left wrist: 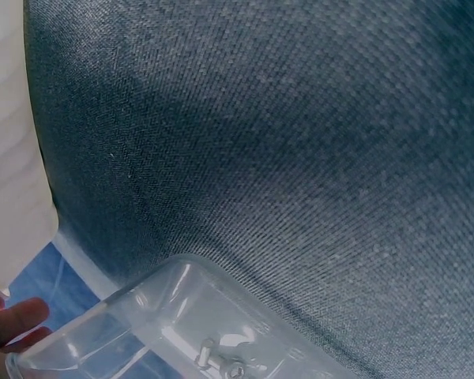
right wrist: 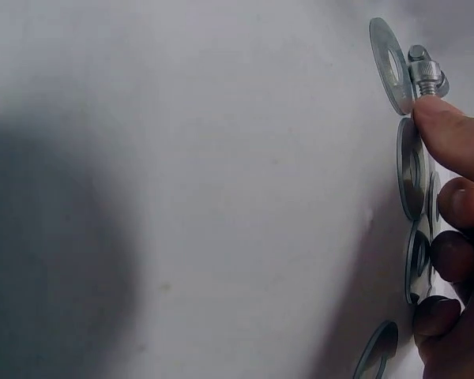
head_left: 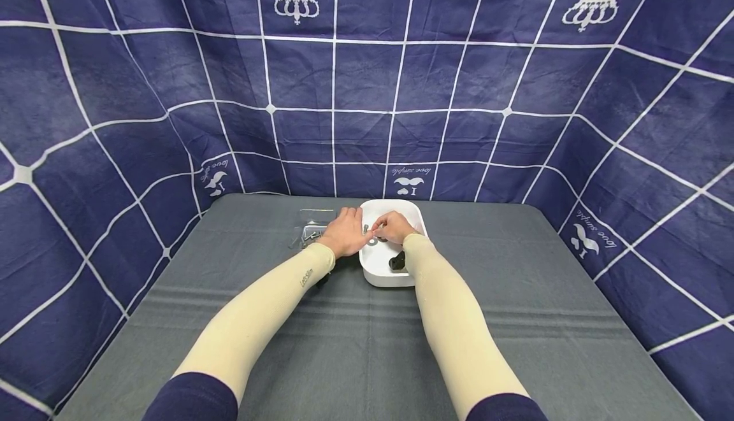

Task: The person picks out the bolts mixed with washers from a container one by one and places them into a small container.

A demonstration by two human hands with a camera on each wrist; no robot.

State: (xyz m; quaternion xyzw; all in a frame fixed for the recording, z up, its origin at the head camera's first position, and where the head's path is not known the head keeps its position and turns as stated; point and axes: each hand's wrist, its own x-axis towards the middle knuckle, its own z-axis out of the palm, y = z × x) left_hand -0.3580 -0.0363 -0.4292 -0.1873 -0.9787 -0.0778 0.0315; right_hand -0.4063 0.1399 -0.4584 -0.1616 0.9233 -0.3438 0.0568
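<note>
A white bin [head_left: 378, 278] stands in front of me, with flat metal washers [right wrist: 411, 167] and a small socket-head bolt [right wrist: 426, 73] on its floor. My right hand [head_left: 394, 226] reaches down into it, fingers bent. The right thumb [right wrist: 450, 134] is against the bolt and a washer; the fingertips [right wrist: 458, 253] are by other washers. Whether they pinch one is unclear. My left hand [head_left: 346, 232] lies over the bin's left rim with its fingers extended. Left fingertips [left wrist: 20, 320] appear at the corner of the left wrist view.
A clear plastic box [left wrist: 186, 272] with several small bolts [left wrist: 209, 355] sits left of the bin. Inside the bin is a black part [head_left: 397, 262], partly hidden by my right forearm. Something dark [head_left: 323, 279] shows below my left wrist. Grey cloth [head_left: 367, 357] covers the table.
</note>
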